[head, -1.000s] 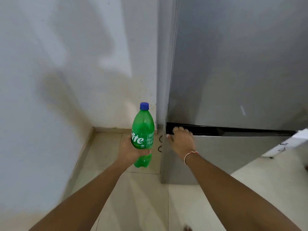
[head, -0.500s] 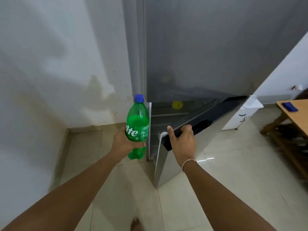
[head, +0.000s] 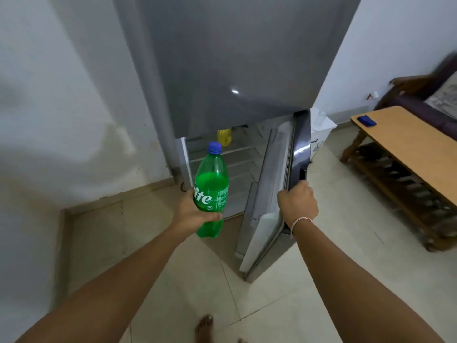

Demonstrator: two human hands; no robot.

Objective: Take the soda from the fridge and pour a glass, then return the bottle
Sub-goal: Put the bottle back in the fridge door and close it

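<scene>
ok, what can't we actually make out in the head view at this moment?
- Right hand fingertips: hidden behind the lower fridge door edge it grips.
- Soda bottle label: partly covered by the left hand.
- Yellow item on a shelf: top hidden by the upper door, too blurred to identify.
- Blue object on the wooden table: too small to tell.

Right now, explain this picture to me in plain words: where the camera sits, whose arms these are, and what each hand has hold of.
There is no machine here. The camera is worn on a person's head and looks forward and down, so the two arms are their own. The left hand grips a green soda bottle with a blue cap, upright and partly full. The right hand holds the edge of the lower fridge door, which stands open. Inside are wire shelves and something yellow at the back. To the right stands a wooden table with a small blue thing on it.
</scene>
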